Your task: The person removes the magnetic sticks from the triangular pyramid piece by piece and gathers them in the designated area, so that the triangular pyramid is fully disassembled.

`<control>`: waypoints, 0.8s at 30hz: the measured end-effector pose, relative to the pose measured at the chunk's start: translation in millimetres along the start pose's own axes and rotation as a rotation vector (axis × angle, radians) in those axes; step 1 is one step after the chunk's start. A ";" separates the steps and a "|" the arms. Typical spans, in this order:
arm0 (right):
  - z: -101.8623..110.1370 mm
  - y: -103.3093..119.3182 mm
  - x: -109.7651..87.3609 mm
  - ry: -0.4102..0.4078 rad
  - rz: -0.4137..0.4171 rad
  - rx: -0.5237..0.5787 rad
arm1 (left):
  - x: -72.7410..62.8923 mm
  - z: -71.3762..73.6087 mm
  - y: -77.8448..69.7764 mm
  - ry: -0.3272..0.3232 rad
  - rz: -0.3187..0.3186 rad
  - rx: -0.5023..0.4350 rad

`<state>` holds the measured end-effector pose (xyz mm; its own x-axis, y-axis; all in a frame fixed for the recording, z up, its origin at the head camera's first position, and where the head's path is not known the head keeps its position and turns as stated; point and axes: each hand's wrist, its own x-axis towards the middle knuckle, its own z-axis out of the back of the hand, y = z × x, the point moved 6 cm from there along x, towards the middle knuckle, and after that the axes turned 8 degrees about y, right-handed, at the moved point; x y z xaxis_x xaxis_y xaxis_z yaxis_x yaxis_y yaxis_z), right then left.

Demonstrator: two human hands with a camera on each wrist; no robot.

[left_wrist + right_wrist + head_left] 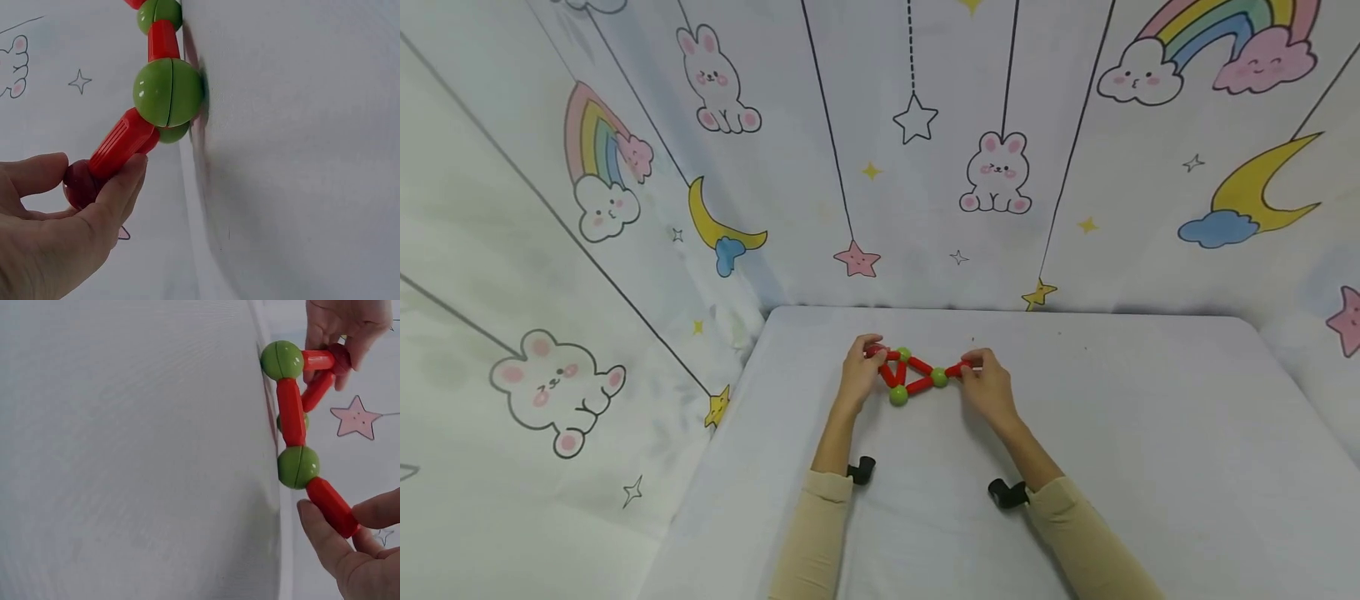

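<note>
A frame of red rods [919, 387] and three green balls [898, 396] lies at the middle of the white table, joined end to end like a magnetic stick-and-ball toy. My left hand [855, 377] pinches a dark red ball [80, 184] at the frame's left corner, fingers also along the adjoining rod [122, 144]. That ball is raised above the tabletop, while the green balls sit low against it. On the other side, my right hand [988, 387] pinches the outer end of a red rod [332, 506], which slants up from the rightmost green ball [299, 467].
White cloth covers the table [1150, 433]. Behind it and to the left hang curtains [917, 208] printed with rabbits, rainbows, moons and stars. A black wrist device [863, 471] is on the left arm, another black wrist device [1006, 493] on the right.
</note>
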<state>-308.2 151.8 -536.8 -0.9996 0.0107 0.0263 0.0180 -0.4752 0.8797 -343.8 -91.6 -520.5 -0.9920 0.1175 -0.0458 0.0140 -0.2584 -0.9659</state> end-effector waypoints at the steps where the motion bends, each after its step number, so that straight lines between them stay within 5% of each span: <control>1: 0.5 -1.8 -0.1 0.007 -0.020 0.005 | -0.2 0.9 0.9 -0.001 0.009 0.000; 18: 21.1 -19.4 1.8 0.016 -0.162 -0.036 | 4.8 14.2 24.1 0.116 0.125 -0.072; 24: 25.2 -23.5 0.3 0.043 -0.180 -0.079 | 4.8 17.1 27.0 0.134 0.108 -0.051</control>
<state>-308.3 185.2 -545.5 -0.9866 0.0648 -0.1495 -0.1607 -0.5362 0.8286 -350.3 -114.5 -542.4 -0.9588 0.2195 -0.1804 0.1294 -0.2281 -0.9650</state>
